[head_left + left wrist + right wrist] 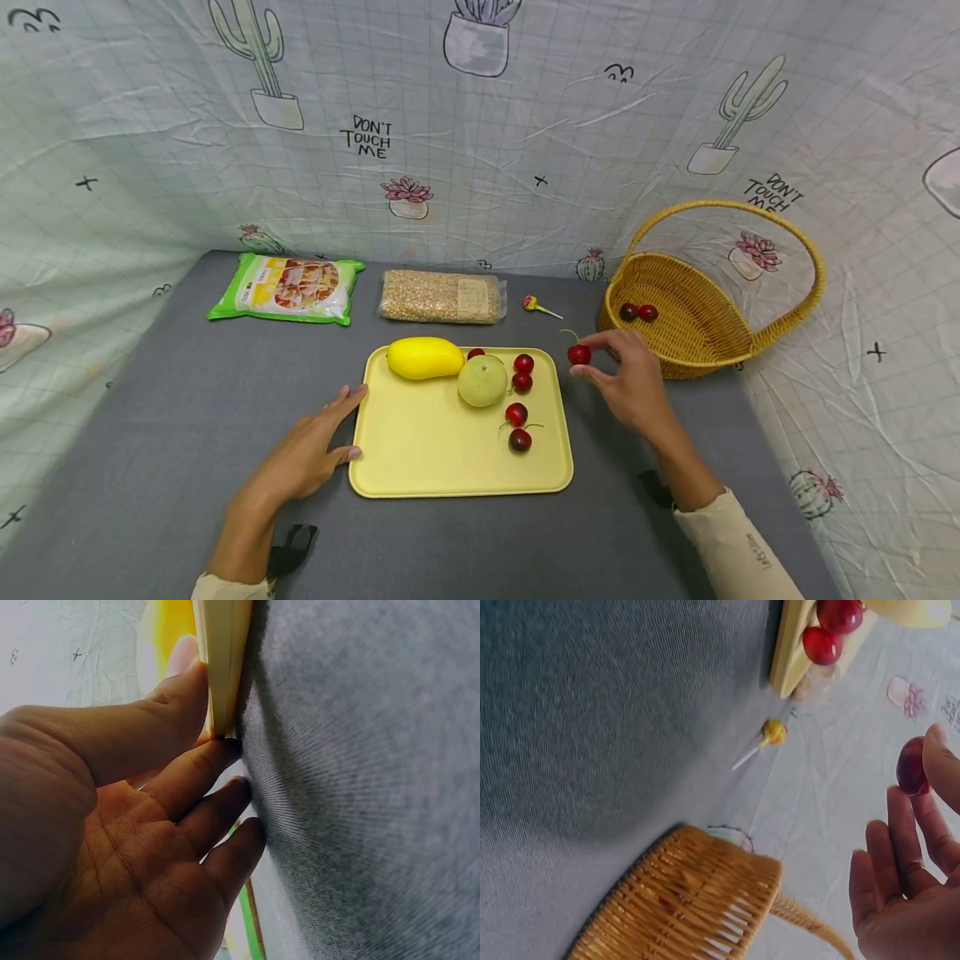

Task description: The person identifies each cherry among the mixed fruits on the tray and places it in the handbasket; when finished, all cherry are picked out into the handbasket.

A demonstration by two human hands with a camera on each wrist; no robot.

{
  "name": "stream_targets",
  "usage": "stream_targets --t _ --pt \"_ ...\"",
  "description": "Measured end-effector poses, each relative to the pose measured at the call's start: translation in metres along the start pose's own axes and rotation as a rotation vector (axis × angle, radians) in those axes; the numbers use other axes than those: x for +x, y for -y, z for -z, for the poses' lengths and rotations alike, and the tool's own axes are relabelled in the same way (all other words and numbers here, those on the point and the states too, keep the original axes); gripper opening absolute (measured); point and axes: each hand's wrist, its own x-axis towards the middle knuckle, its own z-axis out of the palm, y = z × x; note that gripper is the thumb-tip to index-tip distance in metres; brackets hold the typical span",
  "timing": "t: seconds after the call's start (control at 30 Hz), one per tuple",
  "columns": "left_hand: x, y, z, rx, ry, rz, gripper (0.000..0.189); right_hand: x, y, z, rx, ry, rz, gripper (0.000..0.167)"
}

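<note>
My right hand (628,379) pinches a dark red cherry (579,354) by thumb and fingertips, its stem pointing up. It is in the air between the tray's right edge and the wicker basket (697,364). In the right wrist view the cherry (911,766) shows between thumb and index finger, the other fingers spread. Two cherries (637,312) lie in the basket. My left hand (303,454) rests at the left edge of the yellow tray (420,450), thumb and fingertips touching its rim. On the tray are several cherries (520,440), a pale green round fruit (482,381) and a yellow mango (425,358).
Behind the tray lie a green-edged food packet (300,287), a clear bag of grains (442,297) and a yellow lollipop (532,303). The basket's tall handle (813,275) arches over it at the right. A printed cloth (480,125) hangs around the grey table (180,417).
</note>
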Motion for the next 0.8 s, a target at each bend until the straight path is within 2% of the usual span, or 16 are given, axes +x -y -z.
stream_targets --t 0.33,0.8 --pt "0.0 -0.001 0.0 0.005 0.006 -0.002 0.089 0.005 -0.013 0.012 -0.013 -0.108 -0.003 0.044" --pt "0.0 0.0 0.0 0.011 0.007 -0.008 0.089 0.01 -0.031 0.027 -0.014 -0.184 -0.125 0.041"
